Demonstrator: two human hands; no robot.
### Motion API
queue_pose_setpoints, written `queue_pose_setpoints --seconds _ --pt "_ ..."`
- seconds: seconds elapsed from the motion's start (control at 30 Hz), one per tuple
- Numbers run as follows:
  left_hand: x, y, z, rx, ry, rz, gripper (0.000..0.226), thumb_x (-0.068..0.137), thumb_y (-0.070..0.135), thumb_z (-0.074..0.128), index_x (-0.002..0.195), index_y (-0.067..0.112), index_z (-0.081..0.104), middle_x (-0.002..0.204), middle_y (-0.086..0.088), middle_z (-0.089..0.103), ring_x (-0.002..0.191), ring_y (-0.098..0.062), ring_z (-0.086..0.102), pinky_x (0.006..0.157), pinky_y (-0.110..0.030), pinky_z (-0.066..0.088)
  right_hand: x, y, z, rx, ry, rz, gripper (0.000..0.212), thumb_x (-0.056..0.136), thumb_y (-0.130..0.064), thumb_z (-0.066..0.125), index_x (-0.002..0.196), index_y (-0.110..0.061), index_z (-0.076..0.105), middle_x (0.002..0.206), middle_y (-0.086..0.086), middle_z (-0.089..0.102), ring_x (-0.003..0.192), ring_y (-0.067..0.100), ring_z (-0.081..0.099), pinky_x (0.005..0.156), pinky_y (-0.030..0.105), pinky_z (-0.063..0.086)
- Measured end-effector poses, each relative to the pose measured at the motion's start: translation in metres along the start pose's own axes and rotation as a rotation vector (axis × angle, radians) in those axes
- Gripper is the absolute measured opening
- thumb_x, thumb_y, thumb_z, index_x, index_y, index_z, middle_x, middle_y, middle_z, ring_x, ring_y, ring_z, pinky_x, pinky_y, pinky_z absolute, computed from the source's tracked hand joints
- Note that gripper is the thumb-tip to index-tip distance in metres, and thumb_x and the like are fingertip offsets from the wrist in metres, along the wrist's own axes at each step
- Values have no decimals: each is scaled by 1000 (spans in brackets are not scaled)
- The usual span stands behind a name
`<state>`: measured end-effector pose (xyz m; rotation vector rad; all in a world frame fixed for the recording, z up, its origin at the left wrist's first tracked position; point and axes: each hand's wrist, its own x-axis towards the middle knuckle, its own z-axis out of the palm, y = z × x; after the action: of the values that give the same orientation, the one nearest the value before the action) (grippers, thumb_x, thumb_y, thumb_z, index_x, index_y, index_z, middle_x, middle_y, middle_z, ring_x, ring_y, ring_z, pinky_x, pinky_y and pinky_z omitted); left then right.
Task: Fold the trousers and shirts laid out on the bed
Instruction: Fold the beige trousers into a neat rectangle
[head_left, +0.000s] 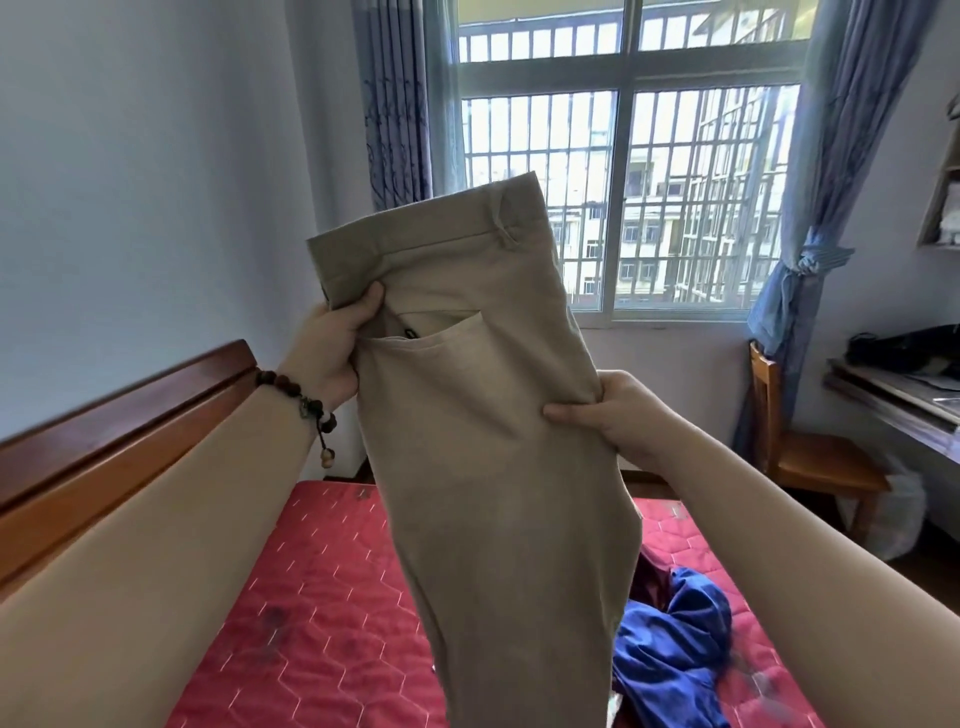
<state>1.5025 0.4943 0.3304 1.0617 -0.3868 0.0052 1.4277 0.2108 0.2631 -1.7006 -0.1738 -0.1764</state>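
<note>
Beige trousers (488, 415), light, limp cotton by my judgement, held up above the bed (322, 597): my left hand (332, 353) pinches below the waistband, my right hand (618, 415) pinches the seat edge; best gripped at seams.

Matt beige cloth trousers (483, 441); quilted red mattress (332, 623); glossy wooden headboard (119, 431).

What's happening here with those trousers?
A person is holding up a pair of beige trousers in the air over a bed with a red mattress. The left hand grips the cloth near the waistband and pocket, and the right hand pinches the opposite edge lower down. The trousers hang lengthwise, not yet laid down or folded small. A crumpled blue garment and something dark red beside it lie on the mattress, unfolded.
</note>
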Motion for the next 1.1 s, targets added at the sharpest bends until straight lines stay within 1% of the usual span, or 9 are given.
queue_pose_setpoints --seconds 0.1,0.2,0.33,0.47,0.57,0.67,0.9,1.0,1.1 --pt "-1 9 -2 55 -74 8 26 90 20 59 111 6 64 102 -4 73 95 -18 69 77 -30 58 -2 -2 -10 -24 46 25 35 66 -11 84 98 -3 71 96 10 75 87 22 72 73 29 59" --pt "-5 9 3 83 -117 -6 35 82 24 63 112 7 64 106 -6 72 95 -19 69 78 -30 58 -6 -9 -10 79 -47 84 49 60 -16 85 105 -3 68 101 11 74 93 24 71 72 30 58" --pt "-7 8 8 66 -137 -4 43 78 33 65 113 9 65 113 -8 70 102 -21 68 79 -33 58 -6 -18 3 188 52 -13 40 57 -13 83 94 -4 71 95 10 75 86 21 72 67 26 57" --pt "-17 -3 -5 340 -189 -77 59 68 36 72 119 8 62 117 -8 68 104 -21 67 89 -41 56 -14 -21 5 364 124 -25 36 59 -8 80 93 -2 69 92 12 75 81 21 72 64 26 57" --pt "-28 -21 -2 348 -197 -109 50 65 21 78 111 5 67 110 -8 72 103 -21 68 80 -30 58 -20 -32 2 301 37 23 38 59 -9 80 95 -3 71 97 14 74 84 23 72 66 28 58" --pt "-33 -25 6 267 -192 -119 38 64 16 79 100 5 71 103 -9 74 94 -21 71 70 -26 58 -22 -54 -7 244 12 -44 40 63 -18 79 100 -5 70 99 13 74 86 23 72 69 29 58" --pt "-34 -33 33 186 -216 35 31 70 22 74 97 8 70 96 -5 75 88 -15 72 69 -23 56 -37 -81 -32 269 223 -243 31 63 -10 78 92 -6 69 90 7 76 83 18 73 67 25 57" --pt "-38 -56 48 202 -308 -53 33 71 23 73 101 12 68 100 -2 75 93 -15 71 72 -23 56 -47 -76 -44 328 374 -295 23 73 -2 76 94 -8 69 93 7 75 88 21 72 72 29 57" --pt "-45 -86 62 271 -332 -143 37 66 17 78 100 5 70 100 -7 75 93 -20 71 72 -27 58 -65 -66 -58 274 482 -268 22 78 0 73 99 -4 67 94 7 75 89 21 71 77 32 56"
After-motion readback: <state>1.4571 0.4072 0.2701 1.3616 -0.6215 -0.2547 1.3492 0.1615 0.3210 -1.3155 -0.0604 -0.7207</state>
